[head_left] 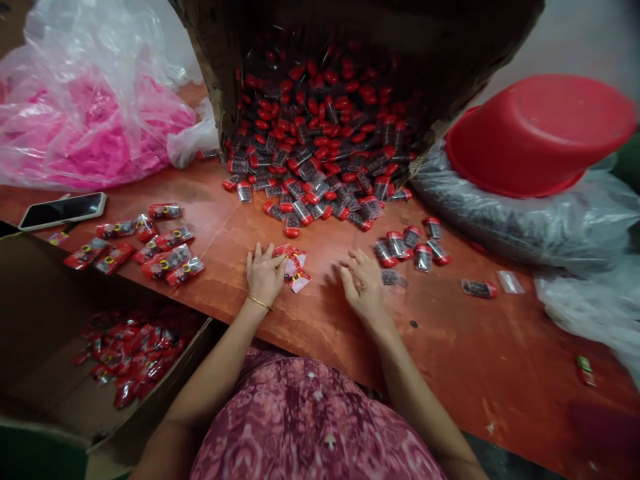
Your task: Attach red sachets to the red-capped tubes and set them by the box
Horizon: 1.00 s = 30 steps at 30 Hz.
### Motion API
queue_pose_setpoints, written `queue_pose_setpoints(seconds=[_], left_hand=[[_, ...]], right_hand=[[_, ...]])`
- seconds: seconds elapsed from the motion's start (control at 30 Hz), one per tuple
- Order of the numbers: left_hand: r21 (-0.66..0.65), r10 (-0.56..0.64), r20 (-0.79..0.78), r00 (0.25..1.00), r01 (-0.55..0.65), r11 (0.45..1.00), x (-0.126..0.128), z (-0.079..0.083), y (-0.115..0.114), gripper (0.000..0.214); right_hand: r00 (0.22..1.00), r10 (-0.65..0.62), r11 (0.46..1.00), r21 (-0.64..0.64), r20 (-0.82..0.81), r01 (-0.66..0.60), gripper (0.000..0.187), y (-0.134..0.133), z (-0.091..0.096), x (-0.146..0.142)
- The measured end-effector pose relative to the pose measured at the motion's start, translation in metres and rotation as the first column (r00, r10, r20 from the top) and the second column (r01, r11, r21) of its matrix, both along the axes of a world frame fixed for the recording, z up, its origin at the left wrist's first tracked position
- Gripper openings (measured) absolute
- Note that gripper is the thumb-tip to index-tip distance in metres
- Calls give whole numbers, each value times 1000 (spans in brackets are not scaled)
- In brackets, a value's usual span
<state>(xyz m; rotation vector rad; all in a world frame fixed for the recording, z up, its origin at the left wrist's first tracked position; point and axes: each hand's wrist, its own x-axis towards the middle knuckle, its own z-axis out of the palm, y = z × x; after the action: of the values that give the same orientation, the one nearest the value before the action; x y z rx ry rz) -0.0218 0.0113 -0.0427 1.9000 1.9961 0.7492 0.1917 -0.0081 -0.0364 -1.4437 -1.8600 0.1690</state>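
My left hand (pixel 265 275) rests on the table with its fingers apart. Its thumb side touches a few small red printed cards (pixel 299 281) with pale undersides or panels. My right hand (pixel 364 283) is held over the table to the right of these cards, fingers slightly bent and apart, with nothing visible in it. Just beyond the right hand lie several small clear containers (pixel 423 258) with red caps and dark contents. To the left of my left hand sit several red packets (pixel 164 261) with clear fronts.
A tipped cardboard box (pixel 213 73) spills many red-capped containers (pixel 310 180) at the back. An open carton (pixel 45 280) below the left edge holds red packets (pixel 135 353). Also around are a phone (pixel 63 211), a pink-filled bag (pixel 100 133) and a red tub (pixel 540 133) on a plastic bag.
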Motion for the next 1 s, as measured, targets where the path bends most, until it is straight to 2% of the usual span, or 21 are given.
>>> queue_pose_setpoints(seconds=[0.07,0.13,0.23,0.3,0.37,0.43,0.5,0.53,0.6,0.67,0.77,0.87,0.93,1.0], left_hand=[[29,28,90,996,-31,999,-1,2,-1,27],[52,48,164,985,-57,997,0,9,-3,28],[82,24,259,966,-47,996,9,22,-7,28],[94,-29,333,943,-2,996,17,28,-9,27],[104,-68,426,902,25,994,24,32,-12,27],[63,-25,559,829,-13,998,27,34,-13,33],[-106,86,714,695,-14,994,29,34,-14,37],[-225,156,776,611,37,974,30,35,-15,38],[-409,286,851,440,214,887,35,38,-16,41],[-454,377,884,275,324,830,43,41,-19,38],[-439,434,897,85,292,850,55,46,-21,30],[-457,472,882,22,291,841,60,47,-19,26],[-470,487,873,16,290,833,60,48,-16,24],[-493,504,863,24,259,831,57,48,-12,22]], right_hand=[[989,22,998,-60,-149,-31,23,-2,1,-15],[940,13,983,-165,-340,-73,24,0,2,-32],[762,-47,906,-348,-645,-239,30,6,4,-57],[630,-85,853,-384,-771,-354,33,11,5,-69],[570,-110,851,-373,-814,-368,33,15,6,-74],[583,-130,889,-355,-802,-290,33,16,7,-72],[632,-149,925,-334,-761,-184,35,13,9,-65],[661,-154,937,-321,-735,-139,35,11,10,-61],[720,-144,952,-293,-678,-85,36,5,12,-54],[774,-122,962,-264,-622,-61,37,-1,13,-49],[819,-110,971,-235,-564,-31,40,-6,12,-49],[827,-103,973,-229,-552,-31,37,-7,10,-50],[836,-72,970,-232,-543,-68,29,-9,12,-46],[880,-31,973,-215,-474,-81,24,-12,15,-30]])
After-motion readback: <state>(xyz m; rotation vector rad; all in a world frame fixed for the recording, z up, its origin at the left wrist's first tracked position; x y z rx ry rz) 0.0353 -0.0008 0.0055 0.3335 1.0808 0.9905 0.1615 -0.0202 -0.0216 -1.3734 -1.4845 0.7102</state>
